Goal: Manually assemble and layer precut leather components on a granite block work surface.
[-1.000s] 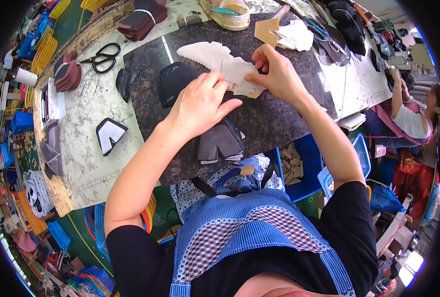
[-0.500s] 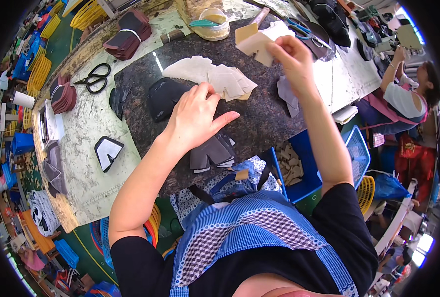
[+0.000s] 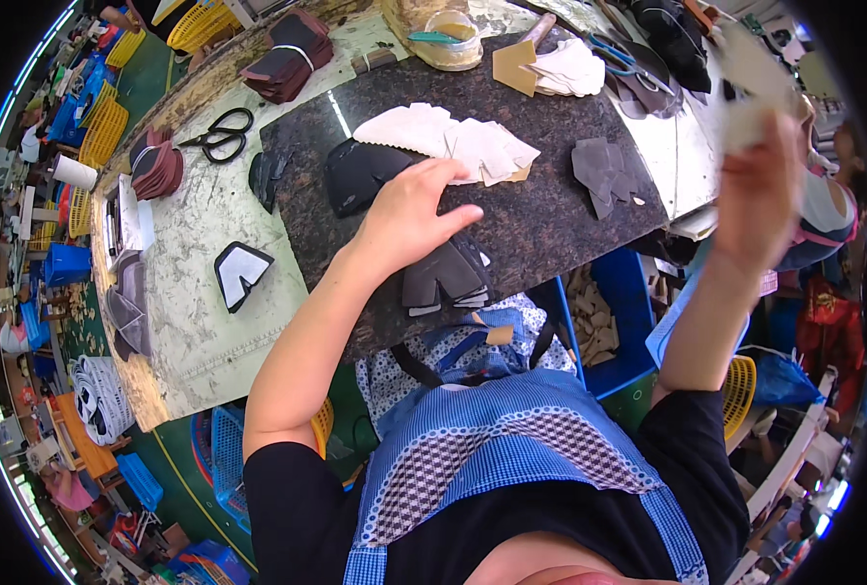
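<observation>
My left hand (image 3: pixel 416 210) hovers over the dark stone slab (image 3: pixel 550 229), thumb stretched out and fingers apart, holding nothing. Its fingertips are beside a fan of cream cut pieces (image 3: pixel 492 148). Under and beside it lie black cut pieces (image 3: pixel 355 175) and a small stack of dark grey notched pieces (image 3: pixel 441 278). Away at the right, my right hand (image 3: pixel 763 195) is raised and smeared by motion. A pale, thin cut sheet (image 3: pixel 753 73) sticks up from its fingers, also blurred. Grey cut pieces (image 3: pixel 601 174) lie on the slab's right side.
Black scissors (image 3: pixel 221 136), maroon bundles (image 3: pixel 287 57) and a white-and-black piece (image 3: pixel 242 275) lie left. A glue tub (image 3: pixel 446 41) stands at the back, near a cream stack (image 3: pixel 565 68). Below the slab's right edge is a blue bin (image 3: pixel 609 327) of scraps.
My right hand has swung right, carrying the pale sheet off the cream stack at the back. My left hand stays over the slab. The whole view has shifted slightly.
</observation>
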The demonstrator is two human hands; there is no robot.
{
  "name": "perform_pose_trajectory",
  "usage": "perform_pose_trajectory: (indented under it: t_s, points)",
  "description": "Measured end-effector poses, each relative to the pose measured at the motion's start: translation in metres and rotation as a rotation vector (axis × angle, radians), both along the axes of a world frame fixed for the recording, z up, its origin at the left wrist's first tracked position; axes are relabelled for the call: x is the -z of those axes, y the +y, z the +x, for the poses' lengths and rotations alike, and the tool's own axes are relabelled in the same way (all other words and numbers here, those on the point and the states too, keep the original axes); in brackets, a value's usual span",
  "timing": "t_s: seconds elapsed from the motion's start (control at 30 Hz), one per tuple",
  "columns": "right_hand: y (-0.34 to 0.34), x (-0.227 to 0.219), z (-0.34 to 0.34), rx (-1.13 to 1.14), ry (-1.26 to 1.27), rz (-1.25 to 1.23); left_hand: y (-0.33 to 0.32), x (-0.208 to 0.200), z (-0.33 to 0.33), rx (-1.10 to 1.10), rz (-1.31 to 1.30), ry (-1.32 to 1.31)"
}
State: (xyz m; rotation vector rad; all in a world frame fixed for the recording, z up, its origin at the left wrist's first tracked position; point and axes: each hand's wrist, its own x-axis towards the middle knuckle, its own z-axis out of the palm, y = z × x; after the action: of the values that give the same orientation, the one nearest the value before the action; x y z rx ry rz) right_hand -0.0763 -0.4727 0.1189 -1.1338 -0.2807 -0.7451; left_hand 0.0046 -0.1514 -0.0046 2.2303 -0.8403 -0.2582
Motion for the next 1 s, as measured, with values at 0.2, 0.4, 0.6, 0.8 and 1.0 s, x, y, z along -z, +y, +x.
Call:
perform_pose_trajectory:
  t_s: [0.2, 0.4, 0.6, 0.8, 1.0]
  points:
    - [0.068, 0.024, -0.031, 0.064, 0.382, -0.423, -0.002, -0.064, -0.033, -0.31, -0.489, 0.03]
    - [0.115, 0.06, -0.022, -0.527, 0.627, -0.184, 0.011, -0.059, -0.061, -0.15, -0.728, 0.74]
    - [0.112, 0.046, -0.01, -0.773, 0.823, -0.32, 0.016, -0.057, -0.074, -0.144, -0.696, 0.659]
    - [0.107, 0.033, -0.007, -0.943, 0.779, -0.675, 0.031, -0.057, -0.068, 0.068, -0.493, 0.869]
    - [0.118, 0.045, -0.017, -1.313, 0.916, -0.428, 0.026, -0.049, -0.073, 0.194, -0.624, 0.835]
